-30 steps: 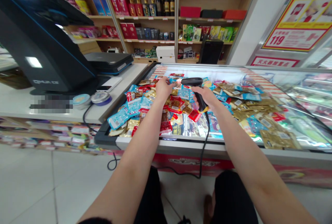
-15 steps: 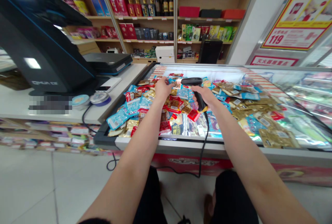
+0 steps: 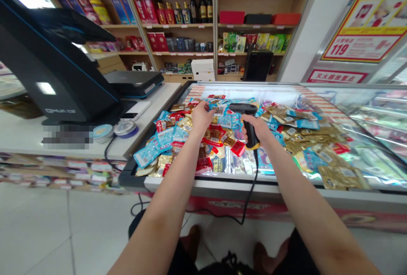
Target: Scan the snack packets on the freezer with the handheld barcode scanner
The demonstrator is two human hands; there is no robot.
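Observation:
My right hand point(image 3: 256, 128) is wrapped around the grip of a black and yellow barcode scanner point(image 3: 251, 133), whose head points left toward my other hand. A black cord hangs from the handle. Over the left pile, my left hand point(image 3: 202, 117) is closed in a pinch at the edge of a blue and white snack packet point(image 3: 219, 108); its fingertips are partly hidden. Many small blue, red and gold snack packets point(image 3: 165, 138) lie heaped beneath both hands on the glass-topped freezer point(image 3: 235, 184). More gold packets point(image 3: 341, 176) spread out to the right.
Left of the freezer, a white counter point(image 3: 152, 111) carries a black checkout machine point(image 3: 66, 75), a phone point(image 3: 129, 116) and two round tubs point(image 3: 125, 129). The scanner cord point(image 3: 222, 214) loops down the freezer front. Behind stand stocked shelves point(image 3: 178, 24).
The scanner in my right hand has shifted slightly right, away from my left hand. The reddish light on the packet no longer shows. My left hand stays at nearly the same spot.

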